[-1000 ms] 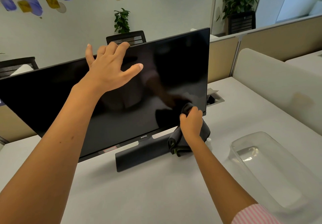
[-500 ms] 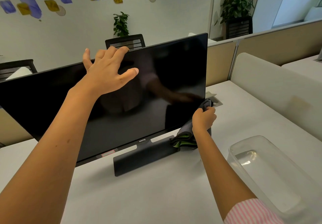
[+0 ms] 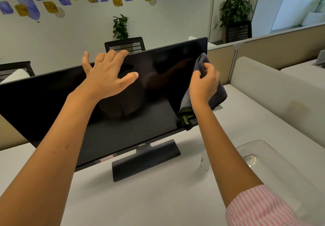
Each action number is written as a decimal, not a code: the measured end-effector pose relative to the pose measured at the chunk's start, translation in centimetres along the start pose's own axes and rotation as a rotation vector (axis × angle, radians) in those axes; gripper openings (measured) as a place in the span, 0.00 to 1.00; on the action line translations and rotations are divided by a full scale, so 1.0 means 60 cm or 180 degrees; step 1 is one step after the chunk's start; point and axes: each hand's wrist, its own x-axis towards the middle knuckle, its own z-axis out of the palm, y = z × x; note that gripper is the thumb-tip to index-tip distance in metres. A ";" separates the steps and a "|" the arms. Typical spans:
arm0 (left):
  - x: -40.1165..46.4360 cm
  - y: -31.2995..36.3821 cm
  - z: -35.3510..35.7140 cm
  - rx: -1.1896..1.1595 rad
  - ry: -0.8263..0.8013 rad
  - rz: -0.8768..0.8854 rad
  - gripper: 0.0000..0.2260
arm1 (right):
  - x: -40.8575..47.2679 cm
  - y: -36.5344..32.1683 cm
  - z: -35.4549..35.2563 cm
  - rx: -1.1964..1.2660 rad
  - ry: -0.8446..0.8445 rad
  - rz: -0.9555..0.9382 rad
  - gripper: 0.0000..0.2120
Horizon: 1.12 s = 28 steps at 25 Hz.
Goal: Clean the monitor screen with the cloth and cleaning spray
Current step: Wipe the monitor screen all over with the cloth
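Observation:
A black monitor (image 3: 52, 99) stands on a white desk, its dark screen tilted back. My left hand (image 3: 107, 74) rests on the monitor's top edge near the middle, fingers hooked over the rim, thumb spread across the screen. My right hand (image 3: 204, 83) grips a dark grey cloth (image 3: 218, 94) with a green inner layer, pressed against the screen's right edge near the upper corner. A small clear spray bottle (image 3: 204, 162) stands on the desk, mostly hidden behind my right forearm.
A clear plastic bin (image 3: 274, 169) sits on the desk (image 3: 158, 199) at the lower right. A low white divider (image 3: 281, 92) runs along the right. Office chairs (image 3: 124, 45) and potted plants stand behind the monitor.
My right hand has carried the cloth up the screen's right side, from the bottom right corner to near the top corner. My left hand stays on the top edge.

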 end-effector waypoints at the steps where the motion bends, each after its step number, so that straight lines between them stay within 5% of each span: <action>1: 0.000 0.002 0.001 -0.0004 -0.0003 0.0004 0.29 | 0.003 -0.003 0.000 0.0009 -0.0021 -0.0041 0.12; 5: 0.001 0.010 0.003 -0.0029 0.0019 0.0015 0.28 | -0.024 0.042 -0.005 0.0121 -0.0017 0.0210 0.15; 12: 0.006 0.010 0.005 -0.0068 0.0031 0.0021 0.28 | -0.123 0.156 0.002 -0.0050 0.0009 0.1818 0.20; 16: -0.002 0.004 0.005 -0.0040 0.0049 -0.0013 0.27 | -0.126 0.142 0.009 -0.0063 -0.0002 0.1962 0.20; 28: -0.001 0.008 0.003 -0.0125 0.0032 -0.0130 0.28 | -0.171 -0.034 0.066 -0.0101 -0.0347 -0.0611 0.17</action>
